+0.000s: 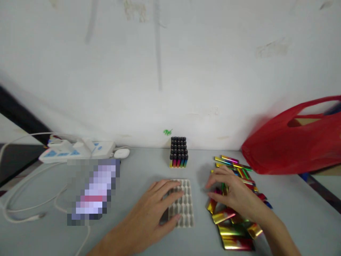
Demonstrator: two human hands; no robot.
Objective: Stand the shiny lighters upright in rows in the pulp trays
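My left hand (157,209) lies with fingers spread over the left side of a pale grey tray (188,204) that has rows of small oval hollows. My right hand (229,188) hovers at the left part of a loose pile of shiny metallic pieces (234,231) in gold, red, green and blue. Its thumb and fingers are curved and slightly apart, with nothing visible between them. Behind the tray stands a tight block of slim upright pieces (178,152) with black tops and rainbow-coloured lower parts; their exact kind is unclear.
A phone (97,188), partly pixelated, lies on the left. Behind it are a white power strip (99,151), a small white case (122,153) and looping white cables (16,217). A red bag (277,142) leans at the right. The wall (186,71) closes off the grey table's back.
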